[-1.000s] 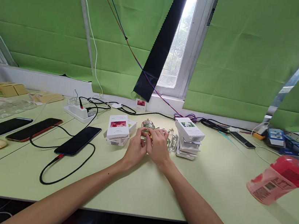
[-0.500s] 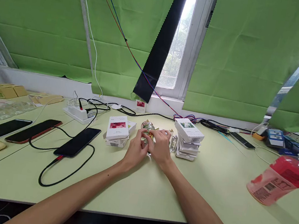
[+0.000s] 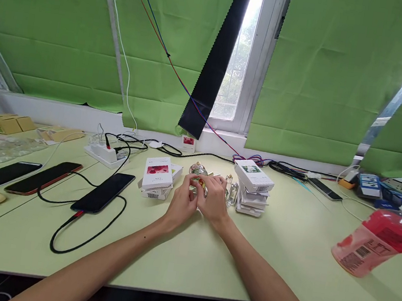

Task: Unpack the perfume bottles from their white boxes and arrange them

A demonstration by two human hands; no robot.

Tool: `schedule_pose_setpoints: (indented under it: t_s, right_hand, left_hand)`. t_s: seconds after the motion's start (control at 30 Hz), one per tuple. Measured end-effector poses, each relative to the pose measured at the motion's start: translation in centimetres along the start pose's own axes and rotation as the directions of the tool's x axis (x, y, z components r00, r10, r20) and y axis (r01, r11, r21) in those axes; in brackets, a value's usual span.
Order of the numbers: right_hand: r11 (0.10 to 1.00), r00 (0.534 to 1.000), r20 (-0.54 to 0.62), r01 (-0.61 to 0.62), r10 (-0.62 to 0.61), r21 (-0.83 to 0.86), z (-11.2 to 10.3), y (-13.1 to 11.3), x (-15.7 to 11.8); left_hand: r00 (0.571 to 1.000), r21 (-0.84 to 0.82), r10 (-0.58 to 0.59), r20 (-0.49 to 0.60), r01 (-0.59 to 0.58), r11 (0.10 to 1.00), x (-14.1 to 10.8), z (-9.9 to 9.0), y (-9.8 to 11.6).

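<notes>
My left hand [image 3: 182, 202] and my right hand [image 3: 214, 197] meet at the middle of the table, fingertips pinched around something small that I cannot make out. Just behind them lie shiny glass items [image 3: 199, 168], partly hidden by my fingers. Small clear bottles [image 3: 232, 194] stand to the right of my right hand. A stack of white boxes with a red picture [image 3: 158, 173] is left of my left hand. Another stack of white boxes with a green picture [image 3: 254, 176] rises beyond the bottles.
Phones [image 3: 103, 192] with black cables lie on the left, near a white power strip [image 3: 104, 154]. A pink-red bottle [image 3: 373, 245] stands at the right. Another phone [image 3: 325, 189] and blue boxes [image 3: 370, 184] are at the back right.
Both hands stay together in nearly the same place, with the fingers shifting slightly. The view has moved a little.
</notes>
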State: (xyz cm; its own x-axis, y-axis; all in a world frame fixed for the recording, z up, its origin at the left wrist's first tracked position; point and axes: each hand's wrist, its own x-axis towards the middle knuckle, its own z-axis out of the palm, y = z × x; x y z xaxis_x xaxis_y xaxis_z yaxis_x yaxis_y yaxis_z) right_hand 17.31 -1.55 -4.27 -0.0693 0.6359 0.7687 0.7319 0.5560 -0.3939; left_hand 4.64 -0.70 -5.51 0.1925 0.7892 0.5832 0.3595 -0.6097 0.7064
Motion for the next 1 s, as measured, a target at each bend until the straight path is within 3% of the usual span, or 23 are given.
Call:
schedule_pose_setpoints:
  t_s: [0.3,0.5,1.0]
  right_hand:
    - [0.998,0.998,-0.022,-0.054,0.055,0.025,0.13,0.56,0.36]
    - [0.999,0.998,-0.054,-0.017,0.019,0.031,0.13,0.36,0.07]
    - [0.997,0.997,-0.015,-0.074,0.074,0.003,0.06,0.56,0.42]
  left_hand:
    - [1.000,0.027,-0.029,0.007,0.028,0.999,-0.09,-0.02,0.09]
    - [0.999,0.043,-0.034,0.012,0.033,0.998,-0.04,-0.01,0.27]
    - [0.997,0.044,-0.070,0.020,0.069,0.997,-0.13,-0.07,0.20]
